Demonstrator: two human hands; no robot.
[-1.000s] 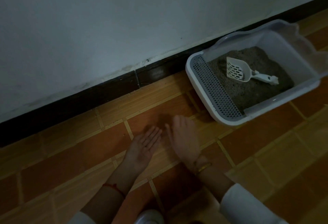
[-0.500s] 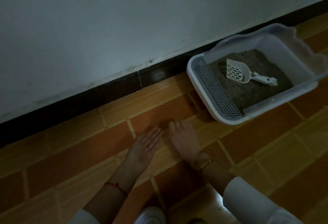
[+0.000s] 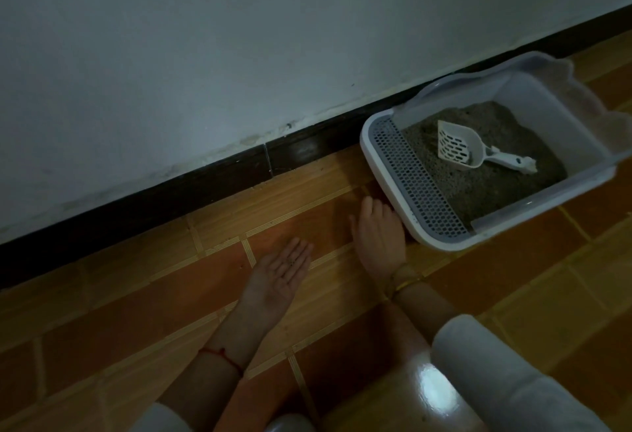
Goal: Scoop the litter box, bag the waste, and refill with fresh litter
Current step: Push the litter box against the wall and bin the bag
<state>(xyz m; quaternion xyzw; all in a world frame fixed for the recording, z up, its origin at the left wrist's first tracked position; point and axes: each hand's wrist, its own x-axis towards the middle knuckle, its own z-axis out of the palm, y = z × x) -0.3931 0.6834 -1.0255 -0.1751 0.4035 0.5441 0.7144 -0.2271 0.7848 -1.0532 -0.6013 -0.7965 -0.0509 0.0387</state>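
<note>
A person's left hand (image 3: 282, 272) lies palm-up, fingers straight, holding a few grains; the right hand (image 3: 378, 236), fingers flat, rests beside the litter box (image 3: 386, 185), scoop (image 3: 461, 148) inside

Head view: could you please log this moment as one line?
left hand palm up, few grains | right hand flat on floor beside litter box | scoop lying on litter

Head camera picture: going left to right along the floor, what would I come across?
Left hand, palm up with a few dark specks on it → right hand, palm down → litter box → white scoop lying on the litter.
</note>
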